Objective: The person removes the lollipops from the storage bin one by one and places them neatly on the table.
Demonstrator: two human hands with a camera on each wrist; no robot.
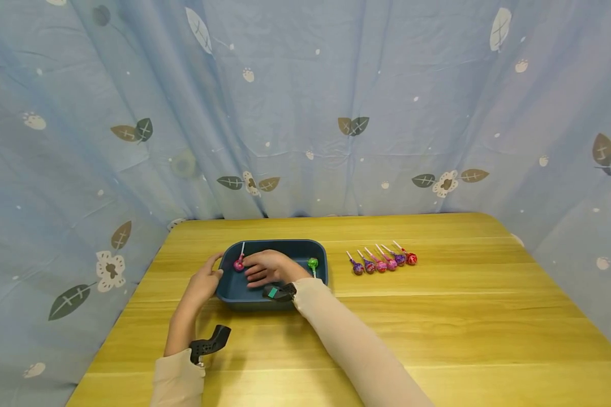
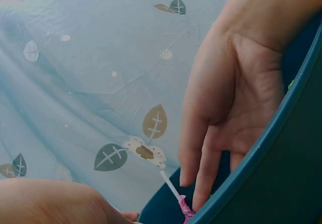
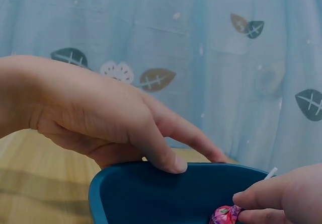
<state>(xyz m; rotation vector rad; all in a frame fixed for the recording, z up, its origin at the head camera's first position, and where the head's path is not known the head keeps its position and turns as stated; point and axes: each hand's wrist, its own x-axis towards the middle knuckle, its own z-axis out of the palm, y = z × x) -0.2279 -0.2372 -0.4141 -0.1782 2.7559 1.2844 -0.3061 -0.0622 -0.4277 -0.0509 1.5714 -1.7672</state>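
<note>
My left hand [image 1: 201, 287] holds the left rim of a dark blue bin [image 1: 244, 305], its thumb over the edge and index finger stretched along it. Inside the bin, my right hand [image 1: 270, 268] reaches to the left with its fingers loosely extended. Its thumb and fingertips are right beside a pink-wrapped lollipop [image 1: 239, 264], whose white stick leans on the bin's far left wall. A second lollipop, green-wrapped [image 1: 313, 263], lies at the bin's right end with its stick toward me. In the right wrist view, the thumb overlaps part of the pink lollipop [image 3: 222, 215].
Right of the bin, several lollipops [image 1: 382, 264] in purple, pink and red wrappers lie side by side on the wooden table [image 1: 438, 328], sticks pointing away. A blue patterned curtain [image 1: 305, 113] hangs behind the table. Black camera mounts [image 1: 211, 342] sit on both wrists.
</note>
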